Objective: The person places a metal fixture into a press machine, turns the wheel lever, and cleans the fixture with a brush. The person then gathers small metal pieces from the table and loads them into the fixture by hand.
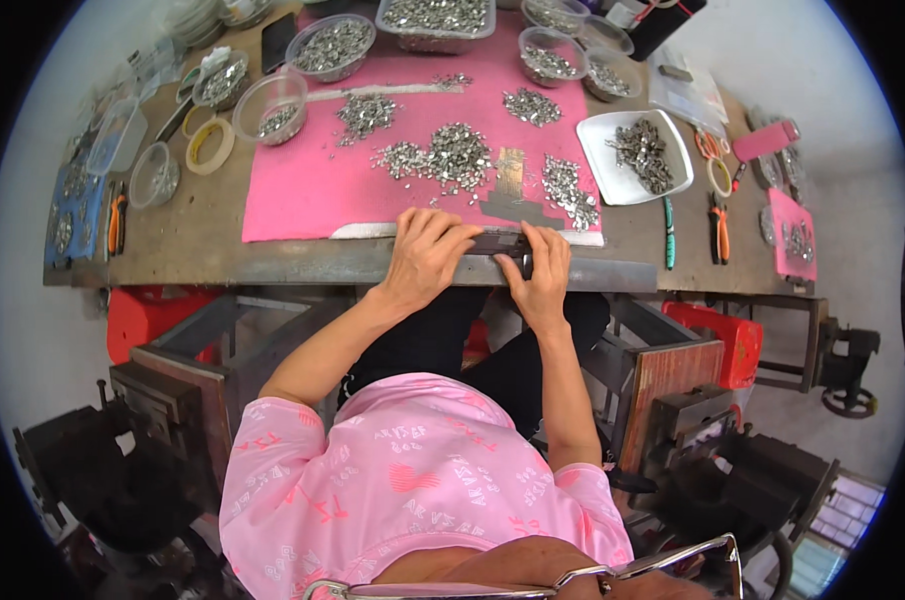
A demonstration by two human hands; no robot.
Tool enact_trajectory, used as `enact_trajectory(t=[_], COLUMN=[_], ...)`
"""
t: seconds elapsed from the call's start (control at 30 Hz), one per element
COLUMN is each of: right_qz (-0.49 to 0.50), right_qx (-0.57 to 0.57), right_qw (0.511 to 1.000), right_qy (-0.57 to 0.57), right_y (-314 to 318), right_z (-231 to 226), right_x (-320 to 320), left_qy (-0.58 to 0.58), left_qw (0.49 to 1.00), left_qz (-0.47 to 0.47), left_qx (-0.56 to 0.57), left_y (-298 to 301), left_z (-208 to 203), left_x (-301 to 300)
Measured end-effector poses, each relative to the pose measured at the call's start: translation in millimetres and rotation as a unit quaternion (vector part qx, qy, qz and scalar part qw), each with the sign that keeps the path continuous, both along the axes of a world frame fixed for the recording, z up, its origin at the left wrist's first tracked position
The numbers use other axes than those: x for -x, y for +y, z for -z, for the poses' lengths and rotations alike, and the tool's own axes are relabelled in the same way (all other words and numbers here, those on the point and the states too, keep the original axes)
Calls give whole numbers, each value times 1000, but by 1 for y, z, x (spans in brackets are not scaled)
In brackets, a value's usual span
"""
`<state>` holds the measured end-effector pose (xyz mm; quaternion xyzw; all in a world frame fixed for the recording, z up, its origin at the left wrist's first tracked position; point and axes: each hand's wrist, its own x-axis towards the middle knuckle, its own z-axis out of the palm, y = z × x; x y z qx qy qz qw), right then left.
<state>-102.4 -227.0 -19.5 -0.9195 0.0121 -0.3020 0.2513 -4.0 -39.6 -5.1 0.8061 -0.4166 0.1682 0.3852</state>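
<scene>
The left hand (425, 255) and right hand (541, 268) close around opposite ends of a dark, elongated metal-looking block (497, 243), centre frame, by the grey-brown worktable (198, 258). They seem to be steadying it; the next move likely calls for even pressure. Above, small silvery metal pieces (460, 155) lie heaped on a bright pink mat (293, 200).

Pink short-sleeved shirt (398, 455) with white and red print (415, 478), black trousers (409, 345), silver-framed glasses (599, 572).
</scene>
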Motion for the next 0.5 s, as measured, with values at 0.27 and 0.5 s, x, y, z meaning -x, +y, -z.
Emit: enact_trajectory(t=[0.27,0.5], right_qz=[5,10], right_qx=[4,19], right_qw=[1000,999], right_qy=[-10,-29], right_y=[-1,2], right_z=[4,0], right_x=[-1,-1], left_qy=[-18,84], left_qw=[999,959], left_qz=[18,21], left_qx=[23,270], left_y=[-3,55], left_z=[6,16], left_x=[14,39])
